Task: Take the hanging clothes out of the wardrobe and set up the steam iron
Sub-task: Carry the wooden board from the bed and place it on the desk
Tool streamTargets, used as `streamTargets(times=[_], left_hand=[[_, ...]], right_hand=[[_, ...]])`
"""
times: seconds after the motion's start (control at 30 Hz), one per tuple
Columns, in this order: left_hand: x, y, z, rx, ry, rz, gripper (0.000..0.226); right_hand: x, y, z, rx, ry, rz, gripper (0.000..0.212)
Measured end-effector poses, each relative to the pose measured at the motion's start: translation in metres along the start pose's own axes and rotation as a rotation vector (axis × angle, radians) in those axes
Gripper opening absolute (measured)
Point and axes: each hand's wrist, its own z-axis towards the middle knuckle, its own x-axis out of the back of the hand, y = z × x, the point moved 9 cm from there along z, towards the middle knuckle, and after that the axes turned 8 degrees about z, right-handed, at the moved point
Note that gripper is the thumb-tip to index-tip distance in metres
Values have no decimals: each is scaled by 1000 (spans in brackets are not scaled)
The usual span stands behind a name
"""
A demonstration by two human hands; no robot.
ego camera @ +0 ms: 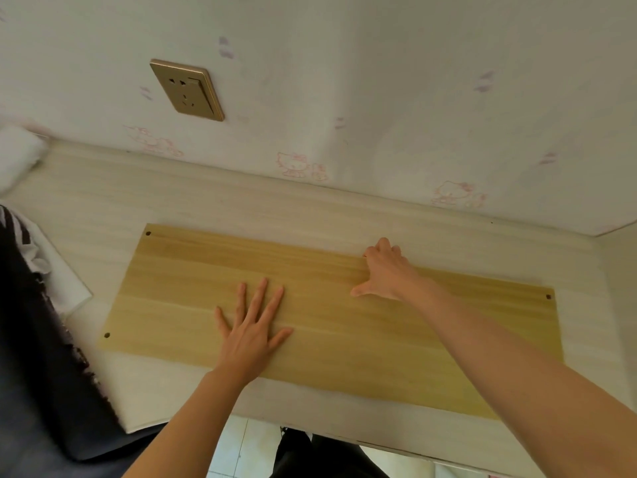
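Observation:
A long yellow wooden board [344,339] with small holes at its corners lies flat on a pale desk [206,198]. My left hand [251,326] presses flat on the board's middle, fingers spread and straight. My right hand [386,270] reaches to the board's far edge, its fingers curled over that edge and the thumb stretched out on top. No steam iron and no wardrobe are in view.
A gold wall socket [188,89] sits on the cartoon-patterned wallpaper above the desk. Dark clothing [41,357] and a white cloth [65,281] lie at the desk's left end. Something white and fluffy [17,153] is at the far left. Tiled floor [241,446] shows below the desk's front edge.

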Motion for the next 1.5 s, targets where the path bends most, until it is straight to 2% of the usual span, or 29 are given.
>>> streamTargets(times=[0.1, 0.2, 0.23, 0.33, 0.5, 0.7, 0.9, 1.23, 1.5], left_hand=[[-1, -1, 0, 4, -8, -15, 78], [-4, -4, 2, 5, -14, -29, 80], [-3, -5, 3, 6, -11, -41, 81], [-2, -7, 5, 2, -6, -45, 82], [-1, -8, 4, 16, 25, -34, 79], [-5, -12, -24, 109, 69, -133, 69], [-14, -29, -32, 57, 36, -173, 71], [-8, -64, -27, 74, 52, -203, 69], [-2, -78, -18, 107, 46, -229, 67]], right_hand=[[3, -4, -1, 1, 9, -62, 76], [6, -20, -9, 60, 135, -133, 56], [0, -24, -15, 90, 171, -150, 56], [-38, -16, -36, 75, 174, -152, 70], [-84, 35, -82, -99, 176, -101, 76], [-104, 86, -137, -239, 219, -71, 80], [-111, 81, -139, -250, 223, -56, 82], [-115, 48, -125, -221, 202, -36, 92], [-112, 38, -115, -221, 194, -35, 85]])
